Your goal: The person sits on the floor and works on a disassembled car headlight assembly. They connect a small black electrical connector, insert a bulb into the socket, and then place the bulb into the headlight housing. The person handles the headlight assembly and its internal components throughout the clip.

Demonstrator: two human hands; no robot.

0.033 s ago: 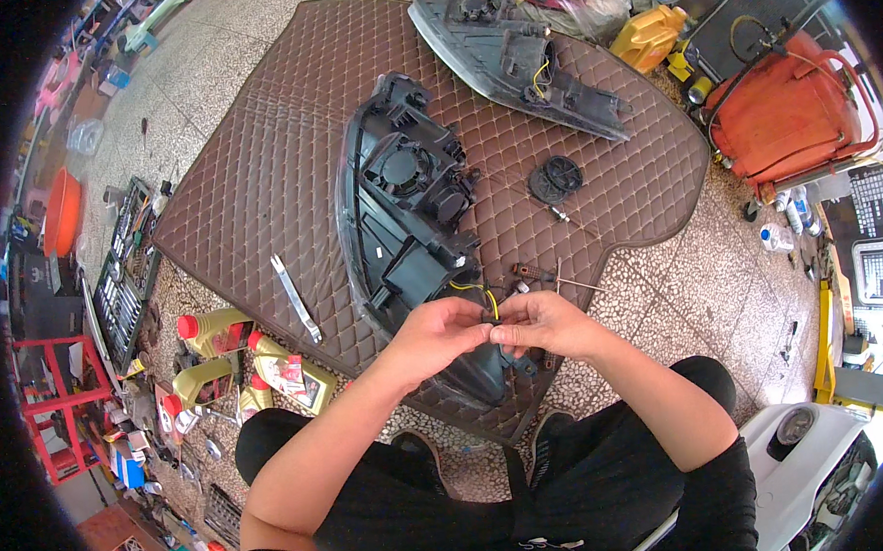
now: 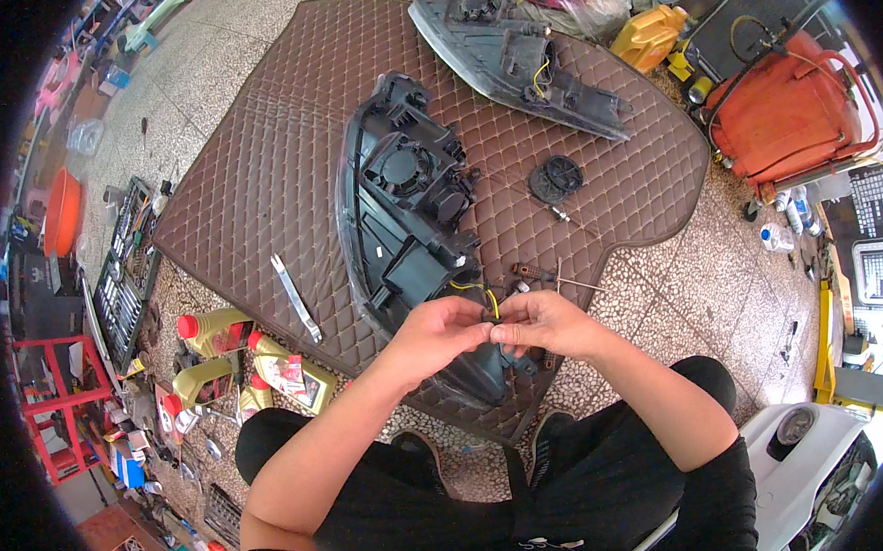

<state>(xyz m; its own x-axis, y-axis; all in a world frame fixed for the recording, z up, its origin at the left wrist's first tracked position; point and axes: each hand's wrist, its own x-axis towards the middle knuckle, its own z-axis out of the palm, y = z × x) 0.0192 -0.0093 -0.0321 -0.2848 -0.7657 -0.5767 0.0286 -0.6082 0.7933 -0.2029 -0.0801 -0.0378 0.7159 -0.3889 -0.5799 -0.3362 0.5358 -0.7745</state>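
Note:
A black car headlight housing (image 2: 400, 169) lies back side up on the quilted brown mat (image 2: 248, 136), its lower end under my hands. A yellow wire (image 2: 495, 301) loops out of the housing and runs in between my fingertips. My left hand (image 2: 447, 332) and my right hand (image 2: 550, 324) meet over the housing, both pinched closed at the wire's end. Fingers hide whatever sits at that end. Just beyond my right hand rests a screwdriver (image 2: 532, 272). Farther off is a round black cap (image 2: 558, 176) with a small bulb-like part beside it.
A second headlight housing (image 2: 521, 60) lies at the mat's far edge. Left are a flat metal pry tool (image 2: 296, 298), several oil bottles (image 2: 207, 330) and an open socket set (image 2: 122, 289). A red tank (image 2: 789, 113) and a yellow jug (image 2: 648, 38) stand at far right.

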